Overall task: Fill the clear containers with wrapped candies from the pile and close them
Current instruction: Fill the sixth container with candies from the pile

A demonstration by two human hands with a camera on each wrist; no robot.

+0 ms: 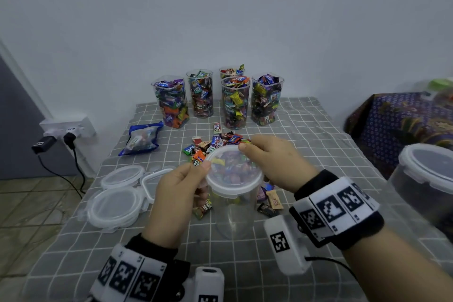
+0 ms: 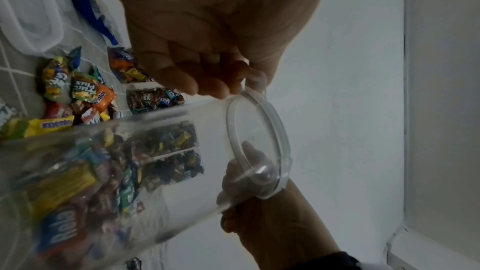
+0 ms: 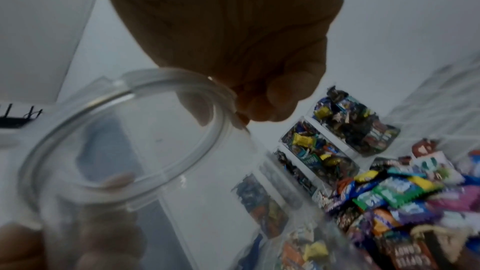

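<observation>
A clear round container [image 1: 232,213], partly filled with wrapped candies, stands in the middle of the table with a translucent lid [image 1: 234,173] on its mouth. My left hand [image 1: 202,180] grips the container's top on the left, with its thumb on the lid's edge. In the left wrist view its fingers [image 2: 207,87] curl against the wall just under the lid [image 2: 259,145]. My right hand [image 1: 255,152] pinches the lid's far right rim, seen close in the right wrist view [image 3: 259,108]. Behind the container lies the candy pile [image 1: 215,144].
Several filled, lidless containers [image 1: 235,103] stand in a row at the back. Spare lids [image 1: 115,206] lie at the left beside a blue bag [image 1: 142,138]. A lidded container [image 1: 426,179] stands at the right edge. More candies [image 1: 269,203] lie right of the held container.
</observation>
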